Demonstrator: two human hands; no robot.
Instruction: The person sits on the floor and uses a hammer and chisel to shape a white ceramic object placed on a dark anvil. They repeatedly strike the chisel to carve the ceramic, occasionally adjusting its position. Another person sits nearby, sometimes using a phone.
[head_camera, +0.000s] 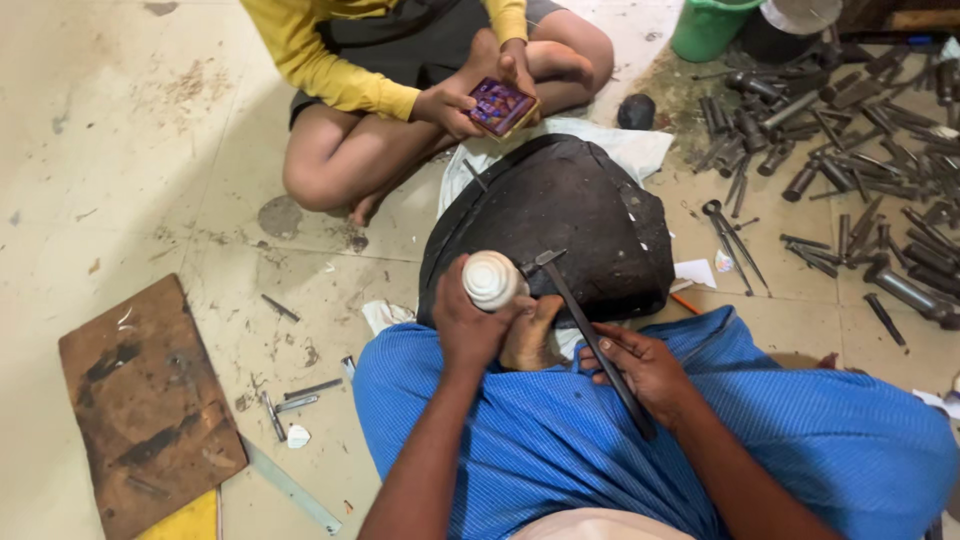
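My left hand (468, 322) grips a white spiral-ridged shell (492, 279), holding it upright against the near edge of a big black rounded block (560, 215). My right hand (645, 368) holds the dark handle of a small hammer (585, 325), whose head sits just right of the shell. My bare foot (532, 335) rests between my hands, under the shell. A blue cloth (560, 440) covers my lap.
A person in a yellow sleeve sits cross-legged opposite, holding a small purple box (500, 105). Several dark metal punches and chisels (860, 140) lie at the right, near a green bucket (708, 25). A brown board (145, 400), a metal ruler (290, 490) and small tools lie left.
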